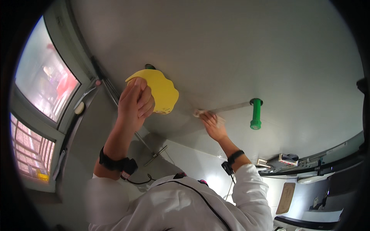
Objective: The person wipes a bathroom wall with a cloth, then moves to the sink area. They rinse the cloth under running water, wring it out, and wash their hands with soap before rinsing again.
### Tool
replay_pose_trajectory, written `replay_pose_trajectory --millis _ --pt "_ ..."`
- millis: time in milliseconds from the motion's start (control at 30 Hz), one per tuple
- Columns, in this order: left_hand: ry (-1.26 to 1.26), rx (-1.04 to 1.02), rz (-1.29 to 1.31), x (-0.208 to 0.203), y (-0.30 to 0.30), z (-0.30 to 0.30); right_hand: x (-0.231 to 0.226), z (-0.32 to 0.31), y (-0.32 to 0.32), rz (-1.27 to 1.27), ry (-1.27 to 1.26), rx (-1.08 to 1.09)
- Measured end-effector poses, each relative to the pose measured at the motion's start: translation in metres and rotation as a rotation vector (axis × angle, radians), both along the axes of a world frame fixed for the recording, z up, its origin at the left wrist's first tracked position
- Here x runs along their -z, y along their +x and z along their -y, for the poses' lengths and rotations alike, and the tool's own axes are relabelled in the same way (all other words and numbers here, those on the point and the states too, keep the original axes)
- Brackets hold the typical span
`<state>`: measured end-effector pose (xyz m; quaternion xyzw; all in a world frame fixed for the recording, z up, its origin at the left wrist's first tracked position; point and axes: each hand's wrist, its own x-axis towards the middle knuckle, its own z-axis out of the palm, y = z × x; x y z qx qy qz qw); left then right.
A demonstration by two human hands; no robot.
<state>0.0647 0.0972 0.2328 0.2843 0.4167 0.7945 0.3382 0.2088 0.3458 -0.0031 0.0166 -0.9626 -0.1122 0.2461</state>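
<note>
My left hand (135, 101) is raised with its fingers closed at the edge of a thin yellow sheet with a scalloped rim (165, 91). My right hand (212, 125) presses a pale, crumpled cloth (198, 112) against the broad grey surface (216, 50). A brownish streak runs along that surface, from beside the cloth to a green cylinder (256, 114). The cylinder stands out from a dark round spot on the surface, right of my right hand. Behind the yellow sheet, a dark green round thing (150, 66) shows only in part.
Windows (48, 73) line the left side, with a pale oval object (79, 108) on the ledge. A thin metal rod with a crossbar (155, 155) is below my left hand. At the lower right are a brown board (285, 198) and a shelf with several items.
</note>
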Motion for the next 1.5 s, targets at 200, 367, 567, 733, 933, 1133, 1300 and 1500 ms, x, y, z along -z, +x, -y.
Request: replay_pose_trajectory --millis 200,367,567,733,933,1133,1300,1500 --pt "-0.153 -0.245 0.094 0.046 -0.017 0.048 -0.058 -0.004 -0.016 -0.230 -0.102 0.310" --pt "-0.154 -0.261 0.198 0.068 -0.023 0.061 -0.172 0.023 -0.083 -0.646 0.016 0.308" --pt "-0.217 -0.255 0.248 0.086 -0.018 0.060 -0.161 0.034 -0.103 -0.423 0.193 0.345" --pt "-0.197 -0.225 0.297 0.092 -0.017 0.065 -0.125 0.050 -0.065 -0.223 0.173 0.254" --pt "-0.201 -0.173 0.253 0.082 -0.011 0.046 -0.243 0.041 -0.071 -0.556 0.079 0.503" --pt "-0.185 -0.041 0.265 0.075 -0.001 0.020 -0.320 -0.031 0.024 -0.916 0.134 0.677" --pt "-0.266 -0.117 -0.029 0.091 0.002 -0.013 -0.330 -0.078 0.112 -1.006 -0.043 0.750" --pt "-0.320 0.175 0.223 0.118 0.008 -0.066 -0.322 -0.065 0.097 -0.982 -0.203 0.409"
